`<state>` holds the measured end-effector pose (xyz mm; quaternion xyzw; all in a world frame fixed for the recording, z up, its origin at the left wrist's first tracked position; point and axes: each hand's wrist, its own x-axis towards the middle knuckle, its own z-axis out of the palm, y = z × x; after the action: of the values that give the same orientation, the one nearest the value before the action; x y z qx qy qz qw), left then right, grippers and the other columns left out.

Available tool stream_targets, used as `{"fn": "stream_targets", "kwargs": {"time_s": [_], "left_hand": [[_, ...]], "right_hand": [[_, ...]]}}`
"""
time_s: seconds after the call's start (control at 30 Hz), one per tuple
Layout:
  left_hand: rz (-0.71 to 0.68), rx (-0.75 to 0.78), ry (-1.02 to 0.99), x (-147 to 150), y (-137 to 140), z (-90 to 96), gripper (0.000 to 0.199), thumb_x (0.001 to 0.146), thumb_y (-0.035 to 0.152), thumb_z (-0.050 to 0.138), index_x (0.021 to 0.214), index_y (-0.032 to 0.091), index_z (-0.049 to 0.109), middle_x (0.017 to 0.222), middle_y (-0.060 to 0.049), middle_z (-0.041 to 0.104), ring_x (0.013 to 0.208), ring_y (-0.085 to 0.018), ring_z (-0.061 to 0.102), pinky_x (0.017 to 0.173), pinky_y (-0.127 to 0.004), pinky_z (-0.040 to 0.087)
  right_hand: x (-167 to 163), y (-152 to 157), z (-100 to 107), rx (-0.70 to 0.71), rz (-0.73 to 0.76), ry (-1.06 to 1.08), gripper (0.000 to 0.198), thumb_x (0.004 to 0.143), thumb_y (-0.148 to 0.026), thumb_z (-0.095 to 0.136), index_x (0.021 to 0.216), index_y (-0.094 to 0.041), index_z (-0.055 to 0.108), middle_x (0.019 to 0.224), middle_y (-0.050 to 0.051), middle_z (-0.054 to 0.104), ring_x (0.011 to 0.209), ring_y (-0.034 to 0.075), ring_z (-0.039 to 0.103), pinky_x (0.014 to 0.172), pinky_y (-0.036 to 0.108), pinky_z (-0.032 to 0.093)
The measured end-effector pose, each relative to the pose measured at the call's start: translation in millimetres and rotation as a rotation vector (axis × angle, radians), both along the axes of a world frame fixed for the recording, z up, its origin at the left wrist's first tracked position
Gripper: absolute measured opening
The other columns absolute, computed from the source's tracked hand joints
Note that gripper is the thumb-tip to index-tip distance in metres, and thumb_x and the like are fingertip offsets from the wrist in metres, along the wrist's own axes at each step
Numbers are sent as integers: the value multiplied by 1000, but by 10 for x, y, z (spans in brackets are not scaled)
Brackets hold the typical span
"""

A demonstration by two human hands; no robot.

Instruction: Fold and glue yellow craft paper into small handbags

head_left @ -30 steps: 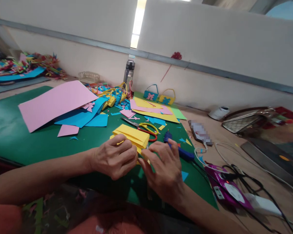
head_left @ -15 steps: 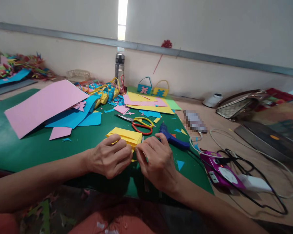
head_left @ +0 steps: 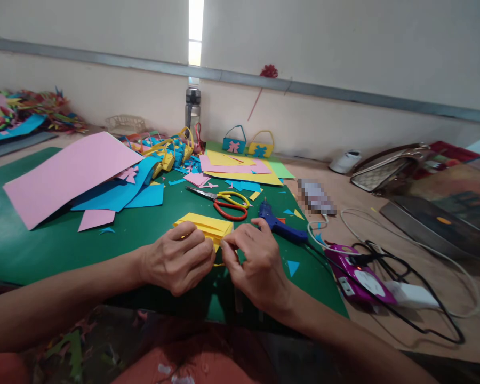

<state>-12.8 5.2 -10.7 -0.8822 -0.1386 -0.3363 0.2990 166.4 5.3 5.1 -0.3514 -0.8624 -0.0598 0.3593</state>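
the yellow piece, a folded paper body, is located at the near side of the green mat on the bench, directly in front of the person. left hand: fingers curled, grip clamped on the near left part of the yellow piece; the fingertips are hidden. right hand: thumb and forefinger drawn together at the near right corner, grip apparently clamped on a narrow yellow edge; exact contact is partly obscured. change noted: one second ago the right thumb and fingers were spread further about this edge; they have since closed in and now sit nearer the left hand. the left hand's hold is essentially unchanged. this suggests that a small fold or joint is being pressed or shaped, with the left hand steadying the body. the scissors lie just beyond the yellow piece, and the glue gun lies just beyond the right hand; neither tool is held, and neither appears required at this stage.
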Motion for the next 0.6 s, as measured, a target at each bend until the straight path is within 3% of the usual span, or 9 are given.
{"fn": "stream_targets", "kwargs": {"time_s": [0.17,0.37,0.6], "left_hand": [[-23,-1,-11,7,-7,-3,12,76,12,46,75,10,58,70,-8,62,58,-16,53,56,-33,37],[-49,-27,-9,1,0,0,11,75,12,48,71,10,58,68,-9,62,57,-17,52,53,-33,37],[-61,-31,-38,10,10,-4,7,73,12,52,68,11,57,68,-9,62,56,-17,51,52,-33,36]], "right_hand": [[-14,5,-17,-2,9,53,20,79,-9,46,61,-17,47,57,-2,51,56,11,46,78,36,38],[10,4,-8,53,-4,69,19,81,-10,45,64,-18,46,59,1,51,59,13,47,58,26,39],[66,-58,-12,86,54,47,11,82,-12,49,72,-16,51,60,0,58,52,10,52,49,21,37]]}}
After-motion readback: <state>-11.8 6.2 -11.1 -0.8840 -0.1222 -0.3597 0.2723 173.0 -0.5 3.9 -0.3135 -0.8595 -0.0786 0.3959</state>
